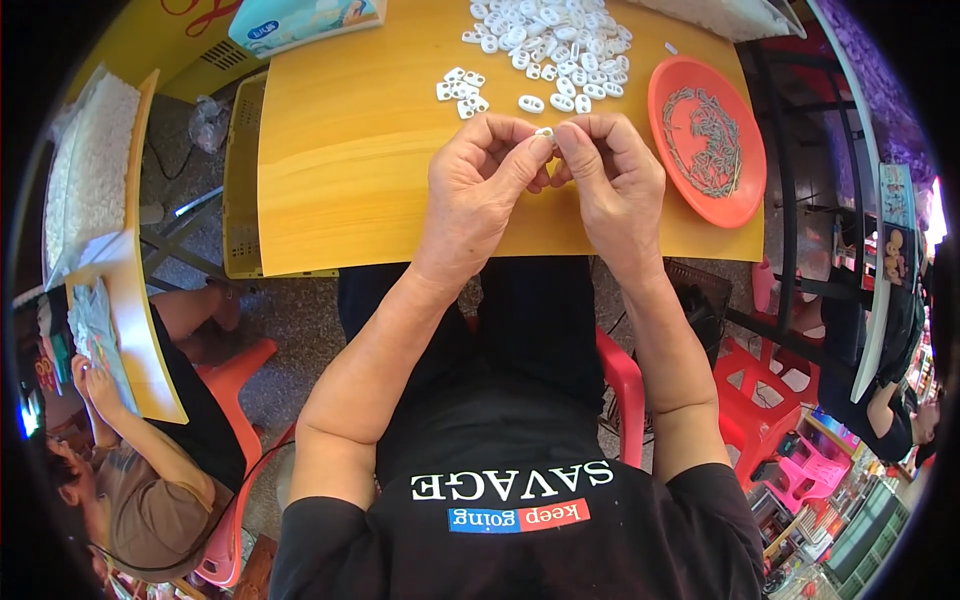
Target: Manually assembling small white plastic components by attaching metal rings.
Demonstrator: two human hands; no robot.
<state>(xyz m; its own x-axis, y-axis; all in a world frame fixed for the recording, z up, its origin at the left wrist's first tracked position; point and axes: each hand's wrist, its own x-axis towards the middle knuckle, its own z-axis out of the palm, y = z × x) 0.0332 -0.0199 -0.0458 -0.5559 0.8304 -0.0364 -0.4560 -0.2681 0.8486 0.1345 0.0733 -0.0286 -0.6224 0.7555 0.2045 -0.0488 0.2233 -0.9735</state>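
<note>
Bright yellow in the head view, the worktop carried a heap of white ovals at its far side, a smaller cluster left of that, and on the right a red plate with thin grey bits on it, screws by their look. I found the piece raised over the middle of the worktop, just on the near side of the loose ovals. Left grip and right grip met there, thumbs almost tip to tip, both closed on it with a fine pinch; the curled fingers hid most of its body, so I could not tell its full outline or which edges bore the pressure. From its white, slightly glossy surface I judged it to be moulded plastic: very light, stiff, unlikely to dent or crack under ordinary pressure, but small and smooth enough to squirt away if squeezed off-centre. I reckoned the best hold was on the outer rim, one grip at each end, pressing straight across and leaving the small opening on top uncovered, with steadiness mattering far more than force.
</note>
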